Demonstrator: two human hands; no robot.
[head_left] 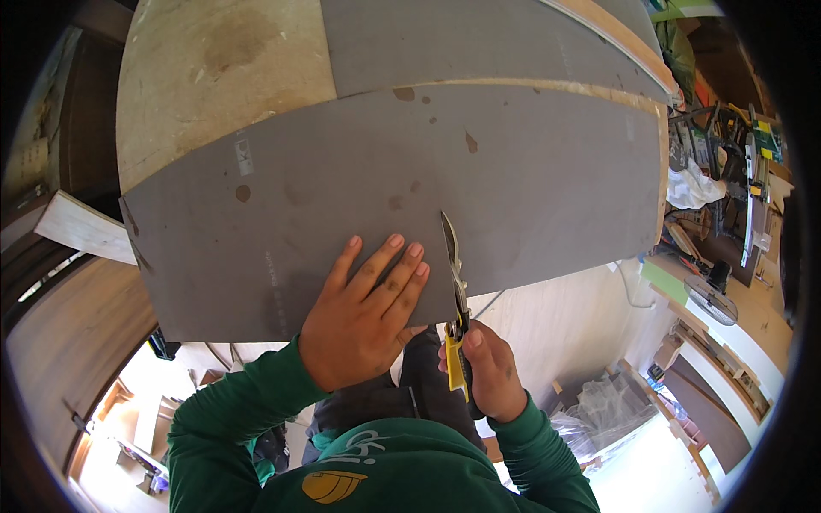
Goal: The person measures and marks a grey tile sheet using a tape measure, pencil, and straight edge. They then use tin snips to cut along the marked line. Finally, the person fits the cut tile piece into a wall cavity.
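Observation:
A large grey-brown sheet [556,179] with several darker blotches lies across the work surface in front of me. My left hand [363,321] presses down near its front edge, palm down with the fingers stretched out. Close by on the right, my right hand [493,369] is closed around the yellow and black handles of a pair of tin snips [454,346]. The blades point away from me and reach in over the front edge of the sheet. Whether they have cut into it is not clear.
Behind the sheet lie a bare, stained plywood panel [214,64] and another grey sheet [462,38]. A pale board [85,227] sticks out at the left. On the right are a fan [711,301], clear plastic wrapping [603,415] and cluttered tools.

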